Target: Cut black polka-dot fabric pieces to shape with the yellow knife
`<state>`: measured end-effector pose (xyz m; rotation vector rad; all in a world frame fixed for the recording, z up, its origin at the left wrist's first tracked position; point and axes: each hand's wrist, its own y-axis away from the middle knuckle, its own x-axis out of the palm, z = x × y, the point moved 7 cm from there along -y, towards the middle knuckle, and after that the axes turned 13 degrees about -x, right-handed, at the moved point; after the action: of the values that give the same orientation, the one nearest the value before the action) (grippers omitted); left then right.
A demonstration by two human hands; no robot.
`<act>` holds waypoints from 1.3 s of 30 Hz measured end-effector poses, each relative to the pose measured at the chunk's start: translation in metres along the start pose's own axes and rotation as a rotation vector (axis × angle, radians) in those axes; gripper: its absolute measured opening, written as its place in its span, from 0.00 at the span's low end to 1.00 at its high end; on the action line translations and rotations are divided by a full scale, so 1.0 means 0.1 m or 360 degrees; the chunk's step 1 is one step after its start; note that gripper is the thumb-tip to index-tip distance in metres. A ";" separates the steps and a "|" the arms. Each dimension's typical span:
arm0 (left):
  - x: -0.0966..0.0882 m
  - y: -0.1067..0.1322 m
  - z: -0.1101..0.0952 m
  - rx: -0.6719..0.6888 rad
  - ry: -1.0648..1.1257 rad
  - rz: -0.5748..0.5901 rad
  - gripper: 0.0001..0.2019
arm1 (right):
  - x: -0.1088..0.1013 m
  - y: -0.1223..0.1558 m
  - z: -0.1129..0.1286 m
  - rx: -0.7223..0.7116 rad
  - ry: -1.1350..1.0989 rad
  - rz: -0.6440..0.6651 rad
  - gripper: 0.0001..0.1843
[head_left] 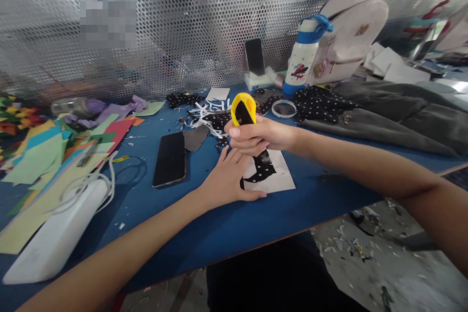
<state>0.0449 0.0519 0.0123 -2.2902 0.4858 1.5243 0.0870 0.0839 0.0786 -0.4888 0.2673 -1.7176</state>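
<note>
My right hand (252, 136) is closed around a yellow-and-black tool (243, 108) with a rounded, loop-like top end. Its lower part is hidden in my fingers, so I cannot tell its kind. Just below, my left hand (228, 178) lies with fingers spread, pressing on a white sheet (283, 175). A piece of black fabric with white dots (260, 170) rests on that sheet, partly covered by my hands. Behind them are white paper strips (201, 116) and dotted fabric scraps (186, 100).
Left of my hands are a black phone (170, 158), a white power strip (62, 234) and coloured paper (73, 156). At the back stand a propped phone (255, 57), a water bottle (302, 61) and a pale backpack (347, 34). Grey fabric (395, 122) covers the right side.
</note>
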 end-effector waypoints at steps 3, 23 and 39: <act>0.00 0.00 0.00 -0.0003 -0.0013 0.0006 0.51 | -0.02 0.01 -0.02 0.0027 -0.0020 -0.0054 0.22; 0.01 0.02 0.17 -0.0484 -0.0296 -0.0140 0.47 | -0.48 0.15 0.28 -0.0479 0.0533 -0.1191 0.20; -0.01 0.03 0.15 -0.0482 -0.0294 -0.0109 0.47 | -0.75 0.21 0.19 -0.0439 0.0493 -0.1420 0.27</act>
<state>0.0308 0.0565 0.0072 -2.3196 0.1317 1.8593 0.1253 0.1545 0.0731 -0.5878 0.5718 -2.6543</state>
